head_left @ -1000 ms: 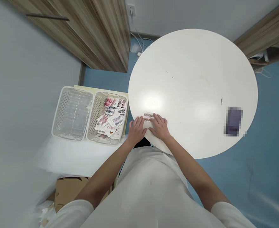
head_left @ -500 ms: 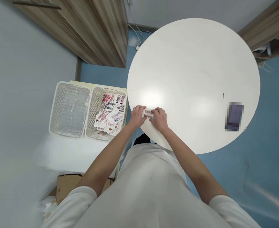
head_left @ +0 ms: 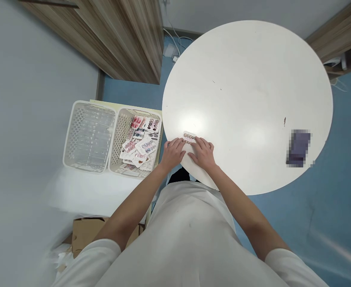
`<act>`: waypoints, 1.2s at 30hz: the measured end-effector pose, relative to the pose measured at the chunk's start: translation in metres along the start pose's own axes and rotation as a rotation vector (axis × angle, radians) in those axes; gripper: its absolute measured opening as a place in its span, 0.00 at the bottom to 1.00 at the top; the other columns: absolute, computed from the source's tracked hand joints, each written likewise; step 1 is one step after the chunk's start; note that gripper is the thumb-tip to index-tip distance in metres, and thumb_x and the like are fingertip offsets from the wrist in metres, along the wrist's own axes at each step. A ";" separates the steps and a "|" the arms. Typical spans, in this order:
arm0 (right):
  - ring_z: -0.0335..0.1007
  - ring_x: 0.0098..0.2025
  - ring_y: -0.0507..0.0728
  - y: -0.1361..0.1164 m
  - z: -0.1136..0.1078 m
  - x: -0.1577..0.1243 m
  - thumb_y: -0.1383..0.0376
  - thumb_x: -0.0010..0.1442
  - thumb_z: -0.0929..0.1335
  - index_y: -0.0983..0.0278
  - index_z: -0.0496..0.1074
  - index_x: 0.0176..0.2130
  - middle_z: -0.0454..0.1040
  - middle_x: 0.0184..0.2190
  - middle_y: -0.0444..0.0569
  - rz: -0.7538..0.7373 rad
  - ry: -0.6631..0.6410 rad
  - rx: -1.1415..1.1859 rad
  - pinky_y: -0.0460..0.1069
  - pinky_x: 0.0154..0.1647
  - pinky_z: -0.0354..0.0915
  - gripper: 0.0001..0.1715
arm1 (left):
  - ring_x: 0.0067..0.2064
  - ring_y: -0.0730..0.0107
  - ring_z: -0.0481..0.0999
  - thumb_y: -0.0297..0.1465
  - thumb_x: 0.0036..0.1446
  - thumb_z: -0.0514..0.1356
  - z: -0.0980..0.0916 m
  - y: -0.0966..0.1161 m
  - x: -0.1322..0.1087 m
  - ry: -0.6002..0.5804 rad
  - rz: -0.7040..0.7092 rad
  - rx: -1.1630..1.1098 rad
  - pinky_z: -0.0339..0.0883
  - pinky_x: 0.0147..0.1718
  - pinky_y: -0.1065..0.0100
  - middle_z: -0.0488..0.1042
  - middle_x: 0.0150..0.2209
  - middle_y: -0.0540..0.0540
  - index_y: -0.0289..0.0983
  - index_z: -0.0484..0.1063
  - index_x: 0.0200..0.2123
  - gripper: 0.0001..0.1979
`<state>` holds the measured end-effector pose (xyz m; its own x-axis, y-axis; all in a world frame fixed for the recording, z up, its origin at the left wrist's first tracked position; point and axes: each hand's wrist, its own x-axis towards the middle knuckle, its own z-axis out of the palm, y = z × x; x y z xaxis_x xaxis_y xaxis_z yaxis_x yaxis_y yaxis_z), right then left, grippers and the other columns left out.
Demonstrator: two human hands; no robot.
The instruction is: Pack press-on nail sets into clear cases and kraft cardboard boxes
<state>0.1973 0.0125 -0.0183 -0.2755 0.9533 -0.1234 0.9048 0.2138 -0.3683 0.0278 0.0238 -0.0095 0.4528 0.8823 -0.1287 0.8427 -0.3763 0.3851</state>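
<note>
A small white card of press-on nails (head_left: 189,136), two rows of pinkish-brown glittery nails, lies flat on the white round table (head_left: 247,79) near its front left edge. My left hand (head_left: 172,154) rests at the card's lower left corner, fingers stretched out and fingertips touching it. At the lower right corner my right hand (head_left: 204,153) lies with its fingers extended onto the edge, thumb apart. Neither hand is closed around the card.
Left of the table stands a white basket (head_left: 115,137) heaped with nail cards. Beside it another white basket (head_left: 69,135) holds clear plastic pieces. A pixelated dark purple object (head_left: 299,147) lies at the table's right. A cardboard box (head_left: 87,233) sits lower left.
The nail card has shifted slightly away from my body. My thumbs and fingers have loosened from its sides, and both hands now lie at its near edge.
</note>
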 end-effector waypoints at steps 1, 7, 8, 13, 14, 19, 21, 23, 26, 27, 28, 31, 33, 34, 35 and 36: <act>0.46 0.57 0.65 -0.001 -0.001 0.000 0.53 0.57 0.59 0.62 0.62 0.49 0.55 0.58 0.55 -0.015 -0.011 -0.013 0.58 0.50 0.44 0.24 | 0.57 0.58 0.56 0.33 0.58 0.46 0.000 0.000 -0.001 0.005 -0.005 0.006 0.46 0.52 0.55 0.62 0.54 0.41 0.38 0.60 0.52 0.19; 0.45 0.59 0.64 -0.006 -0.003 0.002 0.54 0.57 0.58 0.64 0.62 0.49 0.53 0.59 0.57 -0.039 -0.021 -0.030 0.59 0.51 0.42 0.24 | 0.58 0.56 0.55 0.35 0.59 0.45 -0.001 -0.005 -0.004 0.046 -0.033 0.014 0.44 0.52 0.52 0.61 0.56 0.40 0.37 0.59 0.53 0.20; 0.45 0.58 0.64 -0.007 -0.002 0.002 0.54 0.57 0.58 0.63 0.63 0.48 0.53 0.59 0.56 -0.048 -0.028 -0.030 0.59 0.51 0.41 0.24 | 0.58 0.56 0.55 0.35 0.58 0.45 -0.001 -0.006 -0.005 0.045 -0.034 0.013 0.43 0.52 0.52 0.61 0.56 0.40 0.38 0.59 0.53 0.20; 0.44 0.59 0.64 -0.012 0.002 0.007 0.55 0.57 0.58 0.63 0.63 0.48 0.51 0.60 0.56 -0.059 -0.037 -0.037 0.60 0.52 0.40 0.23 | 0.59 0.56 0.54 0.35 0.58 0.46 0.000 -0.009 -0.006 0.058 -0.066 0.009 0.42 0.52 0.51 0.62 0.55 0.40 0.37 0.60 0.53 0.20; 0.44 0.59 0.64 -0.014 0.002 0.009 0.55 0.57 0.58 0.63 0.62 0.49 0.51 0.60 0.57 -0.054 -0.034 -0.036 0.60 0.52 0.40 0.23 | 0.59 0.56 0.54 0.35 0.58 0.46 0.000 -0.010 -0.006 0.063 -0.073 0.008 0.42 0.53 0.51 0.62 0.55 0.39 0.37 0.59 0.54 0.21; 0.44 0.59 0.65 -0.020 0.002 0.015 0.55 0.56 0.59 0.64 0.62 0.50 0.51 0.60 0.58 -0.032 -0.033 -0.021 0.59 0.51 0.41 0.25 | 0.60 0.56 0.52 0.35 0.58 0.46 0.000 -0.012 -0.003 0.066 -0.091 -0.007 0.44 0.53 0.53 0.61 0.56 0.39 0.36 0.57 0.55 0.22; 0.44 0.59 0.65 -0.021 0.001 0.015 0.55 0.56 0.59 0.63 0.62 0.50 0.51 0.60 0.58 -0.021 -0.036 -0.012 0.60 0.51 0.42 0.24 | 0.60 0.57 0.52 0.35 0.58 0.45 0.000 -0.012 -0.003 0.058 -0.093 -0.020 0.44 0.53 0.53 0.60 0.56 0.39 0.35 0.57 0.55 0.22; 0.44 0.59 0.65 -0.021 0.001 0.015 0.55 0.56 0.60 0.63 0.61 0.50 0.50 0.60 0.58 -0.017 -0.045 -0.008 0.60 0.51 0.42 0.24 | 0.60 0.57 0.51 0.35 0.58 0.45 0.001 -0.012 -0.003 0.047 -0.095 -0.030 0.45 0.53 0.53 0.59 0.56 0.38 0.35 0.56 0.55 0.22; 0.42 0.60 0.66 -0.021 0.001 0.014 0.54 0.56 0.60 0.63 0.61 0.50 0.49 0.60 0.59 -0.022 -0.064 -0.009 0.60 0.50 0.42 0.25 | 0.60 0.57 0.51 0.34 0.58 0.45 0.002 -0.011 -0.005 0.040 -0.102 -0.033 0.45 0.53 0.53 0.58 0.57 0.38 0.34 0.56 0.55 0.22; 0.42 0.60 0.66 -0.020 0.000 0.013 0.54 0.56 0.60 0.63 0.61 0.51 0.48 0.60 0.59 -0.026 -0.068 -0.008 0.60 0.50 0.42 0.26 | 0.61 0.58 0.51 0.34 0.59 0.45 0.002 -0.010 -0.005 0.042 -0.103 -0.034 0.45 0.53 0.53 0.58 0.57 0.38 0.34 0.56 0.55 0.22; 0.42 0.60 0.66 -0.019 0.000 0.013 0.54 0.56 0.60 0.63 0.60 0.51 0.48 0.60 0.59 -0.033 -0.070 -0.005 0.60 0.50 0.42 0.26 | 0.61 0.58 0.50 0.34 0.59 0.45 0.002 -0.010 -0.005 0.047 -0.103 -0.035 0.45 0.53 0.54 0.57 0.57 0.38 0.34 0.56 0.56 0.22; 0.43 0.60 0.64 -0.015 -0.002 0.012 0.53 0.56 0.60 0.64 0.57 0.54 0.47 0.60 0.60 -0.059 -0.069 0.012 0.59 0.50 0.44 0.29 | 0.61 0.58 0.49 0.35 0.59 0.44 0.002 -0.006 -0.007 0.072 -0.112 -0.039 0.46 0.53 0.55 0.56 0.58 0.37 0.33 0.55 0.56 0.23; 0.45 0.59 0.63 -0.009 -0.006 0.009 0.53 0.56 0.60 0.64 0.56 0.55 0.48 0.60 0.60 -0.073 -0.064 0.024 0.58 0.50 0.45 0.30 | 0.61 0.58 0.49 0.34 0.59 0.44 0.002 0.000 -0.009 0.090 -0.121 -0.036 0.46 0.53 0.55 0.55 0.58 0.37 0.33 0.56 0.55 0.22; 0.45 0.59 0.63 -0.007 -0.008 0.007 0.53 0.56 0.60 0.64 0.55 0.55 0.48 0.60 0.60 -0.082 -0.062 0.029 0.58 0.50 0.46 0.31 | 0.61 0.59 0.49 0.34 0.58 0.44 0.001 0.003 -0.012 0.100 -0.128 -0.031 0.46 0.53 0.55 0.55 0.58 0.38 0.33 0.56 0.55 0.22; 0.46 0.59 0.62 -0.004 -0.010 0.003 0.54 0.56 0.60 0.64 0.56 0.55 0.49 0.60 0.60 -0.095 -0.060 0.034 0.57 0.50 0.46 0.30 | 0.61 0.59 0.49 0.34 0.58 0.45 0.001 0.008 -0.015 0.113 -0.136 -0.026 0.46 0.54 0.56 0.55 0.58 0.38 0.33 0.56 0.55 0.22; 0.46 0.59 0.62 -0.002 -0.013 -0.001 0.55 0.56 0.60 0.64 0.56 0.54 0.50 0.59 0.60 -0.112 -0.060 0.040 0.57 0.51 0.47 0.30 | 0.61 0.59 0.49 0.34 0.58 0.45 0.000 0.013 -0.020 0.127 -0.147 -0.021 0.46 0.54 0.56 0.56 0.58 0.38 0.33 0.56 0.54 0.21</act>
<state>0.2002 0.0136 -0.0060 -0.3943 0.9092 -0.1338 0.8537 0.3085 -0.4196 0.0298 0.0011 -0.0023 0.2837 0.9564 -0.0694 0.8903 -0.2358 0.3896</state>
